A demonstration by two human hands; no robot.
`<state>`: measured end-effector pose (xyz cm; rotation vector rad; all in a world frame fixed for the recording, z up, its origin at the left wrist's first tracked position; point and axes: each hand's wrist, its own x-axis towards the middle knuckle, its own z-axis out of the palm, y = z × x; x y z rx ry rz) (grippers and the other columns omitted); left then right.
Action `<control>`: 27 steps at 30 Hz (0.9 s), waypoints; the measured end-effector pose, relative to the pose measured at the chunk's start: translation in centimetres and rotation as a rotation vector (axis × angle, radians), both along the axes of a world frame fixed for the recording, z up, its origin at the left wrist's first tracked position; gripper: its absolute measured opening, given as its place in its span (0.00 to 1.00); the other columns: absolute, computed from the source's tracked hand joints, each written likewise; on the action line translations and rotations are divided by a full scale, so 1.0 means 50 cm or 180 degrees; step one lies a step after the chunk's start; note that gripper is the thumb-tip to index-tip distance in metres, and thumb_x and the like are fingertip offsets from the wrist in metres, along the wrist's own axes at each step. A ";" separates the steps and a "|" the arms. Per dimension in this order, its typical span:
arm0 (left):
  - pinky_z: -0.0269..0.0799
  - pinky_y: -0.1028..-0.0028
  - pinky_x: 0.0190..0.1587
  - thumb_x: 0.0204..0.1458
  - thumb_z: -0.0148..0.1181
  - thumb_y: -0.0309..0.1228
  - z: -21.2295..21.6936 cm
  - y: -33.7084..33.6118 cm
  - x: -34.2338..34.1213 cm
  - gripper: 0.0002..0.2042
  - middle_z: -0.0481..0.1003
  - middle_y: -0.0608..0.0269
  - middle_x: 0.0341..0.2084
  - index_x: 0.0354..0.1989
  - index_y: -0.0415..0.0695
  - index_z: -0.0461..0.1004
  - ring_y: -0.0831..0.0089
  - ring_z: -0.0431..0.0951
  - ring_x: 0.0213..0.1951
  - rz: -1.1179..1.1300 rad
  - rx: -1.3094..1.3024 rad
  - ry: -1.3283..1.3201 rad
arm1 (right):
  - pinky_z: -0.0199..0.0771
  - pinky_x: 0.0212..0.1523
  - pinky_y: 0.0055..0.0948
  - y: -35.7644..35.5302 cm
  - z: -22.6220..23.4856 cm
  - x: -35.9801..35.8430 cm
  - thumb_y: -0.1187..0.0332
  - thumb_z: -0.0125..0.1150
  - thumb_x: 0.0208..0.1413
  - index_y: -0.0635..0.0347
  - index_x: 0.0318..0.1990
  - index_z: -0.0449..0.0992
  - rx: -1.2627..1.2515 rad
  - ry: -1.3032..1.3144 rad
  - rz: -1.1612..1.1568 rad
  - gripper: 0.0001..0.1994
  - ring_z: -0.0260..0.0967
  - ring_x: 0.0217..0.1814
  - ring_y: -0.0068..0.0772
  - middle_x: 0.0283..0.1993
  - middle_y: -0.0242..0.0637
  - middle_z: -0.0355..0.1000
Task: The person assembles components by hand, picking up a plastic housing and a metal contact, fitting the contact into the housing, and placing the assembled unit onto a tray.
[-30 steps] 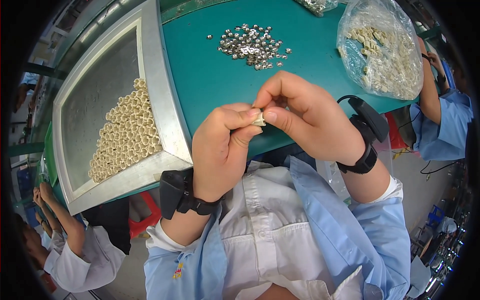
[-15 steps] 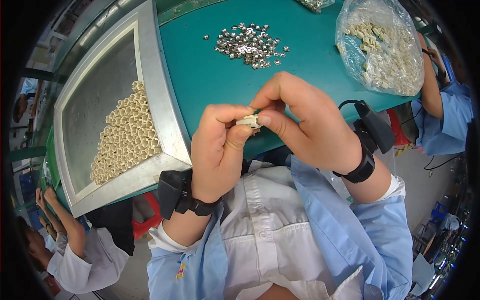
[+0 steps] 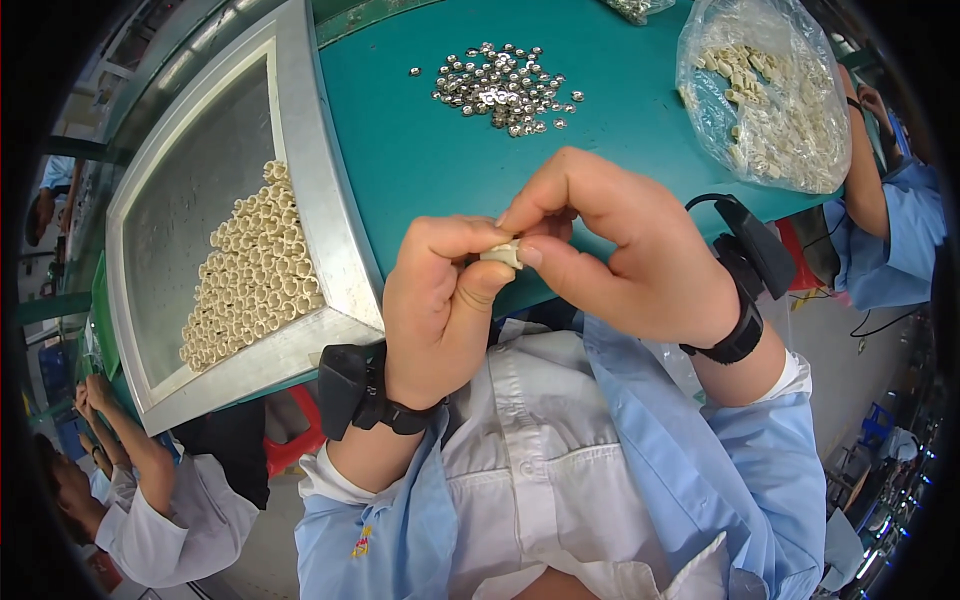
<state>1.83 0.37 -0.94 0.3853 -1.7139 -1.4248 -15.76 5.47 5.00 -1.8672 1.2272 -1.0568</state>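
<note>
A small cream-coloured tubular plastic part point(image 3: 499, 255) is held between both hands over the table's near edge. My left hand point(image 3: 440, 300) is closed on it, pinching one end with thumb and index finger. My right hand point(image 3: 625, 255) is closed at the other end, its thumb and index fingertips against the part. The fingers cover much of it, so whether anything else sits in it cannot be seen. Beyond the hands, a loose pile of small shiny round metal pieces point(image 3: 495, 95) lies on the green tabletop point(image 3: 390, 140).
A metal-framed tray point(image 3: 325, 200) on the left holds many similar cream parts point(image 3: 255, 265) packed in rows. At the far right lies a clear plastic bag point(image 3: 765, 100) of loose cream parts. Co-workers sit at the left point(image 3: 180, 510) and right point(image 3: 885, 240).
The cream part has turned slightly between my fingertips. My right hand has shifted a little to the right, and both hands still hold the part.
</note>
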 end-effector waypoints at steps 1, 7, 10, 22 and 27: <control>0.67 0.78 0.40 0.57 0.51 0.34 0.001 0.000 0.000 0.11 0.70 0.59 0.36 0.43 0.39 0.63 0.78 0.71 0.36 0.0003 0.0011 0.0047 | 0.65 0.40 0.18 0.000 -0.003 0.002 0.78 0.53 0.54 0.67 0.43 0.67 -0.0002 0.0004 -0.0007 0.09 0.64 0.38 0.18 0.37 0.31 0.67; 0.68 0.76 0.42 0.56 0.52 0.30 0.003 0.002 -0.005 0.11 0.71 0.56 0.36 0.43 0.40 0.62 0.75 0.72 0.38 -0.0189 0.0218 0.0421 | 0.65 0.40 0.17 0.007 -0.028 0.011 0.76 0.53 0.56 0.66 0.40 0.70 0.0642 -0.1795 -0.0159 0.06 0.64 0.38 0.16 0.36 0.30 0.68; 0.68 0.76 0.43 0.56 0.52 0.29 0.004 0.004 -0.014 0.11 0.71 0.55 0.37 0.43 0.40 0.61 0.73 0.72 0.39 -0.0328 0.0289 0.0633 | 0.64 0.40 0.16 0.009 -0.035 -0.005 0.75 0.53 0.56 0.65 0.39 0.71 0.0393 -0.1420 -0.0505 0.05 0.64 0.38 0.16 0.36 0.29 0.68; 0.67 0.74 0.46 0.56 0.51 0.24 0.036 0.008 0.010 0.12 0.71 0.54 0.37 0.48 0.39 0.61 0.72 0.73 0.40 -0.0208 0.0494 0.0194 | 0.63 0.38 0.15 0.001 -0.094 -0.052 0.73 0.53 0.57 0.65 0.40 0.71 0.0226 -0.0879 -0.1522 0.06 0.64 0.37 0.15 0.35 0.28 0.69; 0.67 0.74 0.47 0.56 0.48 0.22 0.078 0.000 0.056 0.12 0.72 0.57 0.38 0.49 0.35 0.65 0.73 0.73 0.41 0.0017 0.0910 0.0735 | 0.60 0.40 0.14 0.008 -0.089 -0.047 0.74 0.52 0.57 0.65 0.39 0.71 0.0433 -0.0940 -0.1554 0.06 0.63 0.37 0.15 0.35 0.28 0.68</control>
